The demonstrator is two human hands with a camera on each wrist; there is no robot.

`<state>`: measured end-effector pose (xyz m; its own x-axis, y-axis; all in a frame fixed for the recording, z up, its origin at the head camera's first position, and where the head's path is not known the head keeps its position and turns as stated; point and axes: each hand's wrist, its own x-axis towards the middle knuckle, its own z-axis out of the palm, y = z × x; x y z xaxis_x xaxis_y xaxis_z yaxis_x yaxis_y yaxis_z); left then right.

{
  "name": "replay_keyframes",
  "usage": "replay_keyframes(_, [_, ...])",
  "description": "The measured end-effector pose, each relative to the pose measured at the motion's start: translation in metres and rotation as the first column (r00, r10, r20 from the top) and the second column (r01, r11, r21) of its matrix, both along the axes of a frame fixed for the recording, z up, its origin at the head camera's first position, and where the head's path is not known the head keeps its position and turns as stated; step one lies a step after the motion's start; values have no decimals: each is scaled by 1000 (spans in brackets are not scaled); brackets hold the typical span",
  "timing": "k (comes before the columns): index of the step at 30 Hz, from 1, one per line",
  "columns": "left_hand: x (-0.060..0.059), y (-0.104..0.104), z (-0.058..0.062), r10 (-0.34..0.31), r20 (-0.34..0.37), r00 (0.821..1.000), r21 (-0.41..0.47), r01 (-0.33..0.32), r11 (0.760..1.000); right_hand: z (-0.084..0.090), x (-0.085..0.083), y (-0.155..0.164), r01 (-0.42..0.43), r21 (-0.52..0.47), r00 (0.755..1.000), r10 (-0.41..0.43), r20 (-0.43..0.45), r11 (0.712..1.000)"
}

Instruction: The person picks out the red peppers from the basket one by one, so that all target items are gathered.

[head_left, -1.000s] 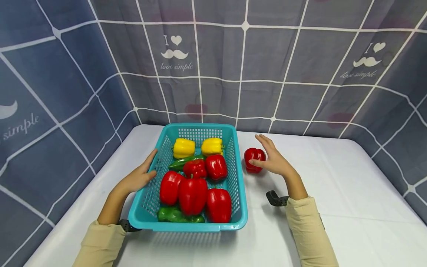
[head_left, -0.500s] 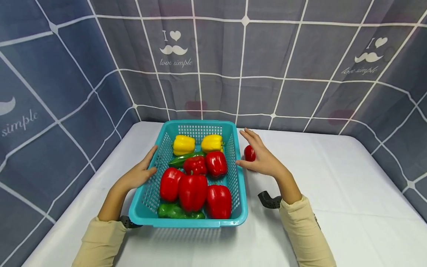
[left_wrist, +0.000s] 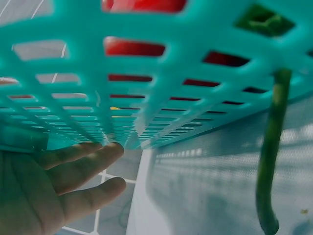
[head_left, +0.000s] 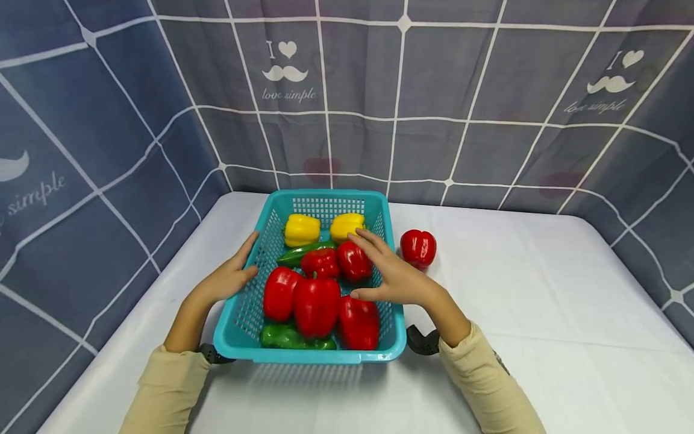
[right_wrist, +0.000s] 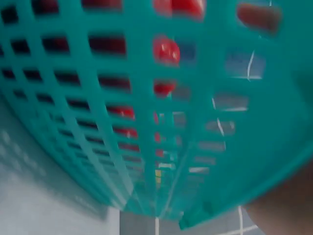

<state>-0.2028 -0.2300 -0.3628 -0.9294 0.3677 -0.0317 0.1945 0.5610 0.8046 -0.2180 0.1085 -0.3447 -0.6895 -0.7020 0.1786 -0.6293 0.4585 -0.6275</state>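
Your basket (head_left: pixel 387 337) runs lengthwise away from you; left hand (head_left: pixel 228 280) flat on its side, right hand (head_left: pixel 393 277) spread over the peppers (gripping nothing).

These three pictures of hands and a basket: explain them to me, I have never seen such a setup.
There is no machine here: a person wears three cameras. The wide picture comes from the head, the two blurred ones from the wrists, pressed close to the basket's mesh. A teal basket on a white table holds red, yellow and green peppers. One red pepper lies outside it. The left hand rests flat against the basket's left wall. The right hand hovers open over the peppers, holding nothing.
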Motion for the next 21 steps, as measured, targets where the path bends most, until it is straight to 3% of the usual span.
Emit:
replay_keyframes(12, [-2,-1,3,-3,0,1000,-6,3,1000,-1,15,-18,-86,69,995,89,-37,994])
replay_keyframes(21, [-2,-2,2,1,7,1000,0,-1,1000,-5,25,-31,-142,212,987,154,-42,967])
